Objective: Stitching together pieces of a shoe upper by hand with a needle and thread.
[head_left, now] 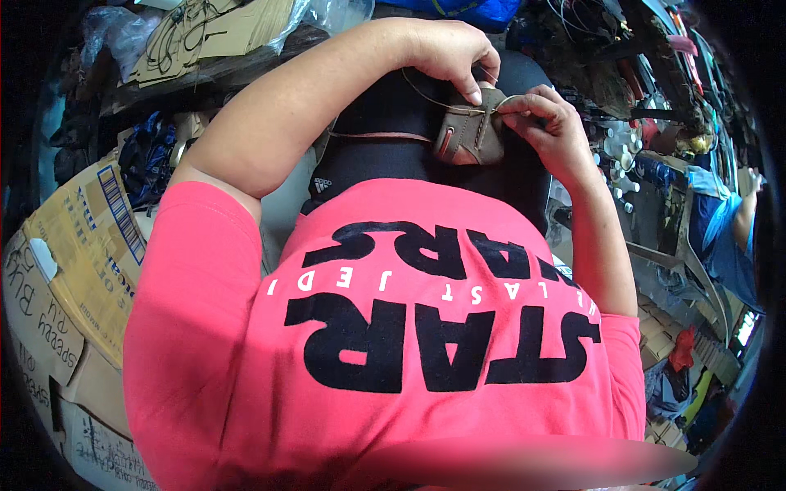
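Note:
A small brown leather shoe upper (471, 135) with visible stitching and a pale lace at its side rests on my dark-clad lap. My left hand (454, 61) is bent over its far end, thumb pressing on the leather and fingers curled round. From the right, my right hand (544, 121) pinches a pale cord (512, 100) beside the upper's seam. Another length of that cord loops out to the left past my left thumb. A thin brown strap (381, 136) runs across my thigh to the upper. The ends of my left fingers are partly hidden.
Flat brown card pieces (233, 37) and clear plastic lie on a bench at the far left. Cardboard cartons (78, 254) stand on the left. Small white bottles (622, 159) and clutter fill the right side, where another person's arm (745, 217) shows at the edge.

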A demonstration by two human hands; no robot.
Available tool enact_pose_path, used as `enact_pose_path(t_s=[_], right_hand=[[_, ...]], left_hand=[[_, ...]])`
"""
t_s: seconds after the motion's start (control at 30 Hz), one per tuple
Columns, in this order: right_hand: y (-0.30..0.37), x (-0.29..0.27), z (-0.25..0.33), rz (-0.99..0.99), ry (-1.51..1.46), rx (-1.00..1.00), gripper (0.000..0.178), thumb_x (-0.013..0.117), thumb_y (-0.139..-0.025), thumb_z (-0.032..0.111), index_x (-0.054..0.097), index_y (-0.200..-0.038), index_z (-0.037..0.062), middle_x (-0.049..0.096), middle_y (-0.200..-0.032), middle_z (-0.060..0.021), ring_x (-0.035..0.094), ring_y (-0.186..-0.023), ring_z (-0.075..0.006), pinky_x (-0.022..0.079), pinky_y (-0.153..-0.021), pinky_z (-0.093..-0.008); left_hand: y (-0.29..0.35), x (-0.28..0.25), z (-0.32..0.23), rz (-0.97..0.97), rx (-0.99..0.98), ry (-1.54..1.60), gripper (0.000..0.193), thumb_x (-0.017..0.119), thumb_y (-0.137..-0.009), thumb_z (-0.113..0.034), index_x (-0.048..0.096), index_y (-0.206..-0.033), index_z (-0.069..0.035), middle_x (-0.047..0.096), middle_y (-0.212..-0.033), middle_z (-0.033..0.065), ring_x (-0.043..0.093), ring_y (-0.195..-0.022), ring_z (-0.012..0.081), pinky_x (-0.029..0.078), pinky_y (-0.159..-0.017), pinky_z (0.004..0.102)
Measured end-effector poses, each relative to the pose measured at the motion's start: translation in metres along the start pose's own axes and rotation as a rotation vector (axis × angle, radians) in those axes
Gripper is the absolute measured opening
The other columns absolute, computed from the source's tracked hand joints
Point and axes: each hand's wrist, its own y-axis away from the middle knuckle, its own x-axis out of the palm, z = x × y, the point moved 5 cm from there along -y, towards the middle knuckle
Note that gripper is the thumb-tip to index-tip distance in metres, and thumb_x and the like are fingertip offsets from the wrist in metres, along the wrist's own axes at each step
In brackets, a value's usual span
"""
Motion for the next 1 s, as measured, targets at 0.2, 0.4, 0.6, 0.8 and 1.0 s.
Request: enact_pose_path(t_s=[0.2,0.4,0.6,0.8,1.0], right_hand=[[-0.001,-0.001,-0.013,0.049,-0.098,0.016,0.020,0.070,-0.077,-0.002,0.074,-0.095,0.0081,0.062,-0.083,-0.0033,0.061,-0.077,-0.0126,0.050,-0.072,-0.0274],[-0.002,0.005,-0.015,-0.042,-0.051,-0.035,0.015,0.074,-0.075,0.005,0.074,-0.089,0.0097,0.063,-0.077,-0.0033,0.062,-0.074,-0.0149,0.046,-0.067,-0.0297],[0.006,0.006,-0.001,-0.172,0.206,-0.109,0.012,0.077,-0.074,0.015,0.074,-0.086,0.0143,0.063,-0.072,-0.0001,0.059,-0.069,-0.0165,0.040,-0.072,-0.0312],[0.012,0.003,-0.007,-0.106,0.090,-0.114,0.014,0.075,-0.076,0.013,0.075,-0.090,0.0156,0.061,-0.072,-0.0013,0.057,-0.068,-0.0164,0.040,-0.073,-0.0306],[0.005,0.012,0.010,-0.195,0.246,-0.146,0.012,0.073,-0.076,0.017,0.070,-0.086,0.0131,0.062,-0.075,-0.0036,0.060,-0.077,-0.0244,0.041,-0.078,-0.0354]], left_hand=[[-0.003,0.008,0.005,-0.060,0.067,0.059,0.033,0.081,-0.068,-0.019,0.064,-0.092,-0.004,0.060,-0.073,0.0069,0.056,-0.071,0.0185,0.044,-0.066,0.0353],[-0.005,0.016,0.013,-0.080,0.091,0.189,0.029,0.080,-0.067,-0.014,0.064,-0.089,-0.004,0.056,-0.070,0.0012,0.050,-0.068,0.0123,0.040,-0.062,0.0313],[0.000,0.015,0.015,-0.087,0.063,0.166,0.029,0.082,-0.067,-0.018,0.067,-0.089,-0.006,0.067,-0.079,0.0054,0.061,-0.075,0.0178,0.047,-0.069,0.0326],[0.000,0.014,0.016,-0.081,0.082,0.268,0.025,0.080,-0.070,-0.017,0.067,-0.088,-0.006,0.066,-0.079,0.0034,0.060,-0.075,0.0146,0.046,-0.068,0.0313],[-0.004,0.012,0.014,0.001,0.032,0.225,0.027,0.077,-0.074,-0.018,0.067,-0.096,-0.006,0.067,-0.082,0.0056,0.061,-0.079,0.0155,0.047,-0.074,0.0311]])
